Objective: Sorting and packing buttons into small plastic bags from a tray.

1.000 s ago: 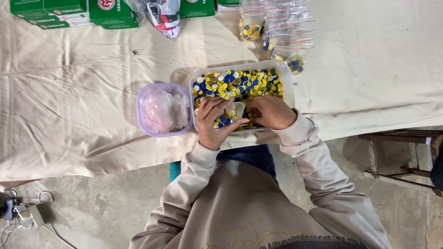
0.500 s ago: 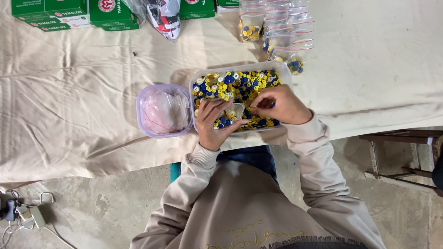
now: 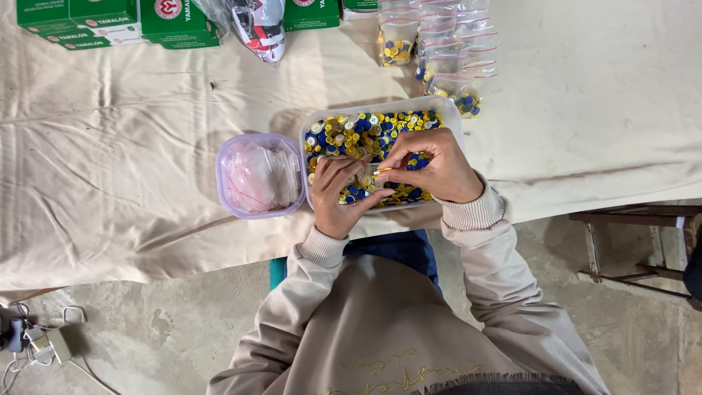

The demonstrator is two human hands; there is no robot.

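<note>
Over the clear plastic tub (image 3: pixel 453 117) of glossy blue, yellow and white buttons (image 3: pixel 365 132), the left hand (image 3: pixel 340 197) cups a small clear bag (image 3: pixel 365 179), fingers curled. The right hand (image 3: pixel 431 168) arches in, fingertips pinched at the bag's mouth. Beside sits a lilac tub (image 3: pixel 223 183) of bags, on creased beige cloth (image 3: pixel 110 146).

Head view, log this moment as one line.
left hand: holding small clear bag | right hand: at bag mouth | under hands: button tray | left: purple tub

A makeshift packing workshop: cloth-covered table (image 3: pixel 110 183), bare concrete floor (image 3: pixel 168 336), stacked green boxes (image 3: pixel 80 18), bagged buttons (image 3: pixel 439 44).
</note>
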